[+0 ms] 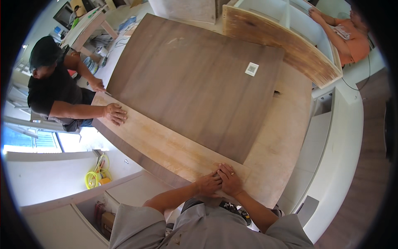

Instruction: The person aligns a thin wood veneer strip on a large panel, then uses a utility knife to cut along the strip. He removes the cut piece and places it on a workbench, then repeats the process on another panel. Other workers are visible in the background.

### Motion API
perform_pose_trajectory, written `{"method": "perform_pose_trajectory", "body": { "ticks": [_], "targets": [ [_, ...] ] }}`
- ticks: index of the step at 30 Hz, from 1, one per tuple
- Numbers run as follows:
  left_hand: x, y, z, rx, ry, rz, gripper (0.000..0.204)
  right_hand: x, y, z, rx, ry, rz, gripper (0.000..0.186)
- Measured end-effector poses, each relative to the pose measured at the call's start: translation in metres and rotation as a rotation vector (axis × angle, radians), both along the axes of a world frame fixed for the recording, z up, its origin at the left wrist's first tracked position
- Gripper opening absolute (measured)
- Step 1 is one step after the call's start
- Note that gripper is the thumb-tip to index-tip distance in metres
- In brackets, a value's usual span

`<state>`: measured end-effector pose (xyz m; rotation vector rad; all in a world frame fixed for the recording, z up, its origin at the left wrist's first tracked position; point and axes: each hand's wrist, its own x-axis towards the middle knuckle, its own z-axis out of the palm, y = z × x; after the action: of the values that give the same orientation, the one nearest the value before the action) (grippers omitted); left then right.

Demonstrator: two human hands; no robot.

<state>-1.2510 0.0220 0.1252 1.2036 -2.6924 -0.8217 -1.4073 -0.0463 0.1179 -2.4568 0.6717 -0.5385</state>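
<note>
My left hand (207, 184) and my right hand (228, 180) are close together on the near end of a pale wooden strip (157, 141), fingers bent around something I cannot make out. The strip lies along the front edge of a dark brown wood sheet (190, 83), which bears a small white printed label (251, 69). Across from my hands, a co-worker's hand (115, 114) presses on the strip's far end; their other hand (97, 85) holds a thin object at the sheet's corner. A larger pale board (290, 124) shows underneath at the right.
A co-worker in black (58, 91) stands left; another person in orange (348, 41) works at a wooden cabinet carcass (265, 29) at back right. A white curved counter (344, 137) runs along the right. A coiled yellow hose (93, 178) sits at lower left beside open cabinets (95, 216).
</note>
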Motion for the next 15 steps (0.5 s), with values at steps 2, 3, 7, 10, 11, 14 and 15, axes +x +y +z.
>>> {"method": "perform_pose_trajectory", "body": {
  "ticks": [2, 3, 7, 10, 11, 14, 15],
  "targets": [
    [0.000, 0.004, -0.006, 0.054, -0.083, 0.000, 0.061, 0.002, 0.000, -0.002, 0.042, -0.001, 0.042, 0.036],
    [-0.001, 0.002, -0.004, 0.051, -0.064, -0.038, 0.061, 0.001, -0.001, 0.000, 0.041, 0.019, 0.003, 0.036],
    [0.002, -0.003, 0.010, 0.031, -0.145, -0.026, 0.062, 0.003, -0.002, 0.004, 0.018, 0.035, 0.019, 0.036],
    [-0.001, -0.007, 0.006, 0.037, -0.152, -0.040, 0.063, -0.001, -0.003, 0.004, 0.004, 0.034, 0.005, 0.037],
    [-0.001, -0.006, 0.005, 0.058, -0.150, -0.042, 0.064, -0.001, -0.002, 0.004, 0.007, 0.027, 0.009, 0.037],
    [0.002, -0.002, 0.005, 0.016, -0.150, -0.008, 0.061, 0.002, -0.002, 0.003, 0.018, 0.009, 0.014, 0.036],
    [0.003, -0.001, 0.004, 0.019, -0.159, 0.004, 0.061, 0.003, -0.002, 0.002, 0.019, 0.000, 0.027, 0.036]
  ]
}}
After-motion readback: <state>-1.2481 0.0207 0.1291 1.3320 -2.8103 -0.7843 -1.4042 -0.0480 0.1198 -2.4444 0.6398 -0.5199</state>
